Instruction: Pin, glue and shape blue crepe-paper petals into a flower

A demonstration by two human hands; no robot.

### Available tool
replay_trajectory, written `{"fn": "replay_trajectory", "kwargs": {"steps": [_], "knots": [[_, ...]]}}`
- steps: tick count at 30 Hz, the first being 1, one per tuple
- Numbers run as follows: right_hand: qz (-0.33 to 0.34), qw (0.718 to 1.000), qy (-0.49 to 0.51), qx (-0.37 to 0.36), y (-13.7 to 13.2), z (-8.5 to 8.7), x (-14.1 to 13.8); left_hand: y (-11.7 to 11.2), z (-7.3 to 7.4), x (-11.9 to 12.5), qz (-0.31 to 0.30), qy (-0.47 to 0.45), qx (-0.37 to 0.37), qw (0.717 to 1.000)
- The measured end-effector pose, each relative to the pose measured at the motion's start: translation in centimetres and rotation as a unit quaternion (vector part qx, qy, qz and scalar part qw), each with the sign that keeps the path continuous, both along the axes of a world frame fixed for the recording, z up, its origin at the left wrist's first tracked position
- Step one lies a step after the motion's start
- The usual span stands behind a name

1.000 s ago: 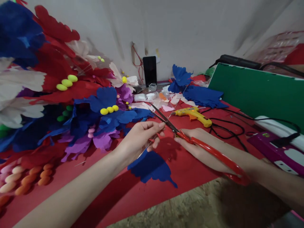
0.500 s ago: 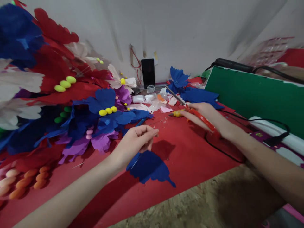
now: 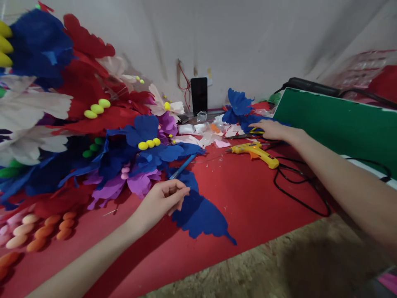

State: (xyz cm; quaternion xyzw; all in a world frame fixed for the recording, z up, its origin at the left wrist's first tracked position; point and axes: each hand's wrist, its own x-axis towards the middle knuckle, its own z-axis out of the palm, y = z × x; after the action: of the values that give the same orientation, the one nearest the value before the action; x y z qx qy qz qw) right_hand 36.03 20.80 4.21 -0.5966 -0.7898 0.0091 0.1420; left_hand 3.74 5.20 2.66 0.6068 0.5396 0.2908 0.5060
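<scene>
My left hand rests on the red felt sheet with thumb and fingers pinched together; what they pinch is too thin to make out. Its fingertips touch a blue felt petal lying flat on the sheet. My right hand reaches far across, palm down and fingers stretched flat on a pile of blue petals. The dark blades of the scissors stick out from under its fingers. A yellow glue gun lies just in front of that hand.
A big heap of red, blue, white and purple felt flowers fills the left. Orange and pink foam beads lie at the near left. A black cable loops on the felt. A green board stands at right, a black phone against the wall.
My right hand carried the red-handled scissors away from my left hand to the far blue petals and now lies flat there. My left hand lowered onto the blue petal.
</scene>
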Motion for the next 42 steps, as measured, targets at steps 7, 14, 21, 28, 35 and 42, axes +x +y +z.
{"fn": "replay_trajectory", "kwargs": {"steps": [7,14,21,28,35,42], "knots": [[0.086,0.996,0.017,-0.002,-10.9,-0.9,-9.6,0.0,0.5,-0.8,0.034,-0.001,0.032,0.999],[0.412,0.91,-0.034,0.008,-20.4,-4.2,-13.8,0.4,-0.2,-0.9,0.031,-0.022,0.062,0.997],[0.469,0.874,0.066,-0.107,-17.4,-2.7,-11.2,-0.4,-0.4,-0.5,-0.011,-0.01,0.075,0.997],[0.451,0.888,0.071,-0.048,-16.8,-3.3,-10.4,-1.6,-1.0,0.5,-0.049,0.029,0.095,0.994],[0.464,0.884,0.039,0.03,-16.8,-4.8,-9.9,-2.0,-2.0,0.3,-0.178,0.163,0.234,0.942],[0.459,0.887,0.055,0.014,-16.6,-4.7,-9.5,-2.6,-2.2,0.8,-0.189,0.258,0.254,0.913]]}}
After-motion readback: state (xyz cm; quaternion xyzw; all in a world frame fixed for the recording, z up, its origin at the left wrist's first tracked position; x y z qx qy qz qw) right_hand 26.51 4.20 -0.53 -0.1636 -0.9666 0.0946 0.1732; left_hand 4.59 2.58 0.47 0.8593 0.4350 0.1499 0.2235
